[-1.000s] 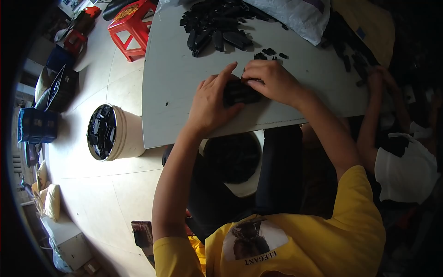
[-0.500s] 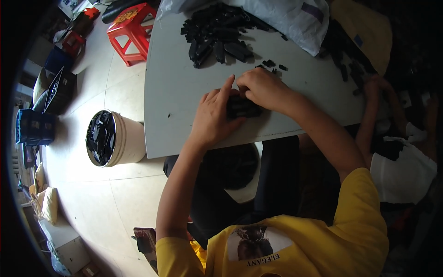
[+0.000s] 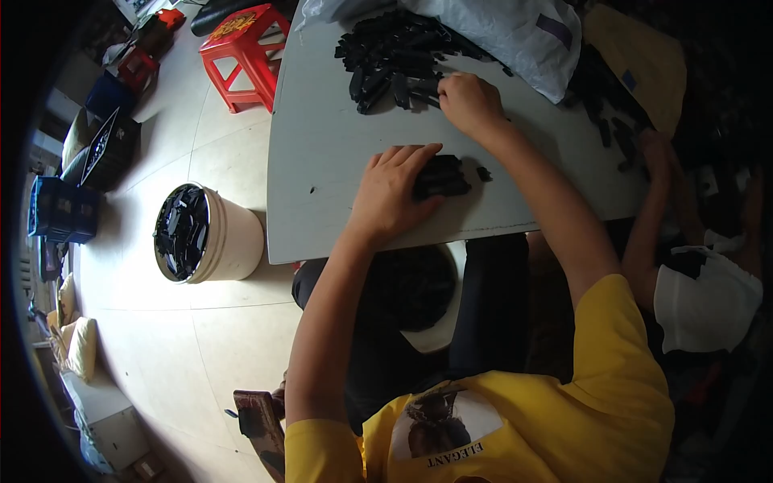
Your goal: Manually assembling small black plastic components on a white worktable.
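Observation:
On the grey table [image 3: 322,177], my left hand [image 3: 390,193] curls around a small stack of black plastic pieces [image 3: 444,177] near the front edge. Its thumb lies along the near side and its fingers rest over the far side. My right hand [image 3: 473,106] is farther off, its fingers pinched together at the near right edge of a heap of long black plastic pieces [image 3: 394,60]. Whatever is in that pinch is hidden or too small to name. One small black bit [image 3: 484,174] lies just right of the stack.
A white plastic bag [image 3: 515,40] lies behind the heap. At right, another person's hand [image 3: 656,153] is by more black pieces [image 3: 622,141]. Left of the table stand a bucket [image 3: 233,237] of black pieces and a red stool [image 3: 259,60]. Another filled container [image 3: 439,330] sits below the table edge.
My right hand has left the stack and moved away to the heap's edge. My left hand stays around the stack, now more exposed. The whole view has shifted slightly.

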A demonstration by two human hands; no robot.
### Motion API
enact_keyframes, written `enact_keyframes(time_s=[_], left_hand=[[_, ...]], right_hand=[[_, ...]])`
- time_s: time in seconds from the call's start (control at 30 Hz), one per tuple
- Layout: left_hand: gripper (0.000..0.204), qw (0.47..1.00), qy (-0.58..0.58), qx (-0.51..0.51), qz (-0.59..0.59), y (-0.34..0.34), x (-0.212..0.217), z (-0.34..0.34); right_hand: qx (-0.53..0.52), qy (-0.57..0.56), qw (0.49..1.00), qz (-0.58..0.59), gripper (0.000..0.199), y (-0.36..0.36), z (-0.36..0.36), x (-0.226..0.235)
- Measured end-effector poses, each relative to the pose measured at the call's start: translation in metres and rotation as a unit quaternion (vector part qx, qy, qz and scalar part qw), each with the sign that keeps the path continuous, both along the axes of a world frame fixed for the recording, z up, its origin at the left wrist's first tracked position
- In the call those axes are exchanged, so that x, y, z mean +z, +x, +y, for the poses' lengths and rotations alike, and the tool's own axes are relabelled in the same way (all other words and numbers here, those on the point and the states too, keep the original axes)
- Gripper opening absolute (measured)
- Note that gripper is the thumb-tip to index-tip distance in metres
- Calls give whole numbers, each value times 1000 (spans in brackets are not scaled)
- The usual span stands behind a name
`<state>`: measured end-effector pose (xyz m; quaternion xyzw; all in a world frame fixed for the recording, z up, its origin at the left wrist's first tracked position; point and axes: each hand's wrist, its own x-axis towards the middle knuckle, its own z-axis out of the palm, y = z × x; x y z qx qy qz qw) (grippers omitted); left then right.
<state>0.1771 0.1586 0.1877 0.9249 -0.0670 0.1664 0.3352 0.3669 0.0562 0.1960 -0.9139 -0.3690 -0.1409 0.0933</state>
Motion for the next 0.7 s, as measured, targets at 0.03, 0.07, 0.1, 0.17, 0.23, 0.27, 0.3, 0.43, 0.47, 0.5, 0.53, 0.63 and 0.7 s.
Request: enact_keyframes(time_s=[0.03, 0.07, 0.1, 0.17, 0.23, 0.27, 0.3, 0.43, 0.47, 0.5, 0.53, 0.63, 0.7], left_hand=[[65, 1000, -1, -1, -1, -1, 2, 0], [64, 1000, -3, -2, -1, -2, 2, 1], [64, 1000, -5, 0, 1, -4, 0, 3], [62, 1000, 11, -6, -11, -2, -1, 2], [62, 1000, 9, -6, -11, -1, 1, 1], [61, 1000, 8, -2, -10, -1, 1, 0], [61, 1000, 9, -2, -9, -2, 2, 0], [65, 1000, 1, -9, -12, -1, 2, -2], [68, 999, -3, -5, -32, -2, 2, -3], [68, 1000, -3, -6, -30, -2, 1, -4], [71, 999, 10, 17, -49, -2, 1, -4], [76, 997, 29, 35, -63, -1, -6, -3], [79, 997, 37, 37, -58, 0, -7, 0]], right_hand=[[-39, -42, 997, 59, 19, -5, -2, 8], [-37, -44, 996, 61, 19, -16, -4, 20], [-34, -64, 987, 146, 19, -28, -5, 33], [-40, -82, 969, 228, 20, -29, -15, 35], [115, 63, 985, 108, 19, -20, -22, 21], [114, 64, 985, 109, 19, -20, -24, 19], [162, 56, 981, 95, 19, -21, -26, 16], [174, -2, 981, 86, 16, -24, -28, 22], [173, -1, 981, 88, 16, -26, -28, 25], [190, -10, 974, 122, 14, -28, -29, 29], [206, -18, 966, 157, 13, -30, -29, 31], [234, 71, 946, 212, 10, -28, -45, 32], [234, 83, 943, 223, 10, -30, -62, 37]])
